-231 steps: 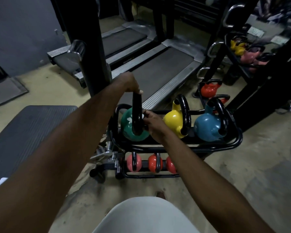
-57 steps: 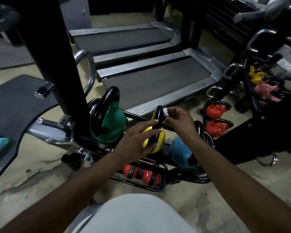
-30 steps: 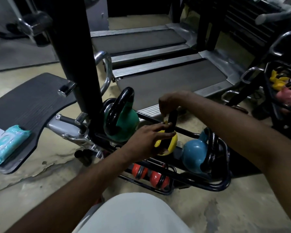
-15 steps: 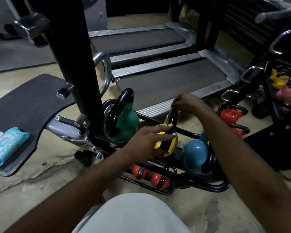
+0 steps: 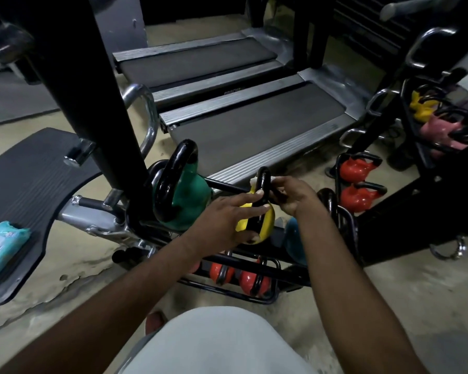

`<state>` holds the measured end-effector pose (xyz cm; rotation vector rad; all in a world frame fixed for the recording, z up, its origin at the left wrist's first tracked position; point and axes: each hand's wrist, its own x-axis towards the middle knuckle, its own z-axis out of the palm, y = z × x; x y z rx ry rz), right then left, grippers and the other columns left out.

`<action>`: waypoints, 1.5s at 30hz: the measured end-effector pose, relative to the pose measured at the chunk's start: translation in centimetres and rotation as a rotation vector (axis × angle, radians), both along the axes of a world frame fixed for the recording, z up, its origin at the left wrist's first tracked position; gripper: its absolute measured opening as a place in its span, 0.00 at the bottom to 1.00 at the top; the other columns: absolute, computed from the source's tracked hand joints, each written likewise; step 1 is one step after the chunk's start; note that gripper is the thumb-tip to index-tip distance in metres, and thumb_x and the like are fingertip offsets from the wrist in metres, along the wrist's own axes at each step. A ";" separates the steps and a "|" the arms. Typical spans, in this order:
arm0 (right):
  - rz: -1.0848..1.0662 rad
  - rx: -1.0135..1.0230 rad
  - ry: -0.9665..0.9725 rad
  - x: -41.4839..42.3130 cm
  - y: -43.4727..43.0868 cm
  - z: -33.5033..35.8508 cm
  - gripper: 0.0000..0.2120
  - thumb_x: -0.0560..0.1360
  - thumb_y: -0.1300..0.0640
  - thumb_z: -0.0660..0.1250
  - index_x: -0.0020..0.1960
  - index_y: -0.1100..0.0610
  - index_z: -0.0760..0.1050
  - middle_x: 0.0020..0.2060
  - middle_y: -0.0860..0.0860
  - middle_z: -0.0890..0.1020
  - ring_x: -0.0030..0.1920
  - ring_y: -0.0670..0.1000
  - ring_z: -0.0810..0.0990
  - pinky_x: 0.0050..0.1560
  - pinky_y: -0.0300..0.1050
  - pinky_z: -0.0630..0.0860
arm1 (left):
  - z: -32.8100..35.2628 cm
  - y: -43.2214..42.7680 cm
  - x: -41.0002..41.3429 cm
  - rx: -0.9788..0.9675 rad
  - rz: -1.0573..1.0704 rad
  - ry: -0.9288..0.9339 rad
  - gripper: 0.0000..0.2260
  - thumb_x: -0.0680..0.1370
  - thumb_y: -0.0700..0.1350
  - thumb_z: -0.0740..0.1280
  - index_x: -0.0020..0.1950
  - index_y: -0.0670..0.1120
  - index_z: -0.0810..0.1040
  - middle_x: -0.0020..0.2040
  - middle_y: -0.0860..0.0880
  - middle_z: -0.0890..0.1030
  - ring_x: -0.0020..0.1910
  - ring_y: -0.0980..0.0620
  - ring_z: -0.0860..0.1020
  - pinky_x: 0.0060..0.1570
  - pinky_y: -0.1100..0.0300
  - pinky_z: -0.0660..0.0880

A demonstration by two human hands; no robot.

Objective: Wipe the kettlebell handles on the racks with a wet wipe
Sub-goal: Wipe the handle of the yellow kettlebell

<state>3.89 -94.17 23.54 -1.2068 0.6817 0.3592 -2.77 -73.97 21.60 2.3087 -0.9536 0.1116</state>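
Observation:
A yellow kettlebell (image 5: 268, 222) with a black handle (image 5: 262, 182) sits in the middle of the low black rack (image 5: 265, 298). My left hand (image 5: 227, 220) lies flat on its body, thumb under it. My right hand (image 5: 292, 195) grips the right side of the handle, and a bit of white wet wipe (image 5: 253, 181) peeks out beside the handle top. To the left stands a green kettlebell (image 5: 192, 195) with a tall black handle. A blue kettlebell (image 5: 295, 238) on the right is mostly hidden behind my right forearm.
Small red kettlebells (image 5: 251, 282) fill the lower rack tier. More red kettlebells (image 5: 354, 168) and a second rack with yellow and pink ones (image 5: 438, 128) stand at right. A black post (image 5: 92, 103) rises left; a wipes pack (image 5: 0, 244) lies on a black platform. Treadmills (image 5: 254, 122) lie behind.
My right hand has slid from the top of the yellow kettlebell's handle down its right side. My left hand stays on the yellow body.

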 end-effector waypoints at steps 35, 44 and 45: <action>-0.181 0.132 0.024 -1.1 1.8 -2.5 0.14 0.72 0.59 0.63 0.52 0.66 0.79 0.46 0.58 0.84 0.52 0.60 0.84 0.63 0.58 0.76 | 0.8 0.0 0.0 -0.073 -0.020 -0.046 0.29 0.67 0.51 0.79 0.68 0.52 0.77 0.73 0.50 0.72 0.67 0.50 0.75 0.60 0.49 0.77; -0.331 0.320 -0.013 -2.8 2.1 0.3 0.17 0.77 0.66 0.56 0.35 0.67 0.78 0.42 0.64 0.79 0.45 0.61 0.80 0.65 0.56 0.74 | 0.2 -0.2 -0.1 0.002 -0.035 -0.199 0.28 0.69 0.57 0.74 0.67 0.50 0.78 0.71 0.48 0.74 0.68 0.45 0.72 0.67 0.48 0.70; -0.317 0.354 -0.036 -3.1 1.9 0.2 0.19 0.78 0.65 0.56 0.33 0.66 0.79 0.42 0.64 0.80 0.49 0.61 0.80 0.68 0.55 0.71 | 0.1 -0.2 -0.3 -0.012 -0.031 -0.183 0.28 0.69 0.57 0.74 0.67 0.50 0.78 0.71 0.48 0.74 0.69 0.46 0.71 0.68 0.48 0.69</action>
